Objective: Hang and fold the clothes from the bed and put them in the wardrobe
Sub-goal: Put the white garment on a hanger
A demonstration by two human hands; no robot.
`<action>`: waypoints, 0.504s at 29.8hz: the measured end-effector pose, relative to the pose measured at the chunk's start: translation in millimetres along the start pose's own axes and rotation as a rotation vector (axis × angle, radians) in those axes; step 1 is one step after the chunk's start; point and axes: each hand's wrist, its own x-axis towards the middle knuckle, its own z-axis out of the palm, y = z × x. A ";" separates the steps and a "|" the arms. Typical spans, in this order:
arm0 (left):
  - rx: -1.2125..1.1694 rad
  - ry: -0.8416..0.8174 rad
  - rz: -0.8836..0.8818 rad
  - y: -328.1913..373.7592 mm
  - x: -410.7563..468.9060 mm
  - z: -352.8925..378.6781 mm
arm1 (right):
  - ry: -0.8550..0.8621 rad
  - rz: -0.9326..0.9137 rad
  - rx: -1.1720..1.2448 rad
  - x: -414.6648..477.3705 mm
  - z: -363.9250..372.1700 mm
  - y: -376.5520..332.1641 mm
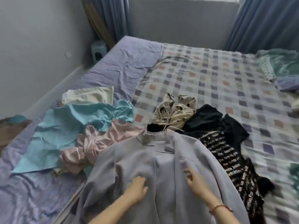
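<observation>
lilac jacket (145,159) | flat under left hand (137,187) | right hand (195,181)

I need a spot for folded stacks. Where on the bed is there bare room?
The checked sheet is bare from the spotted cream garment and black clothes back to the far wall, and left of the pillows. The lilac sheet beyond the cream cloth is free too. The near edge is crowded with garments.
</observation>
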 end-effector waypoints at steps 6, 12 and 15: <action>-0.403 -0.231 -0.385 -36.3 -91.3 141.3 | -0.048 0.390 0.295 -96.8 116.8 79.8; -0.770 -0.387 -0.887 -16.9 -137.7 202.5 | -0.142 0.966 0.600 -171.9 155.7 134.2; -0.981 -0.308 -1.011 -10.3 -154.5 219.7 | -0.077 1.074 0.741 -184.1 191.4 176.3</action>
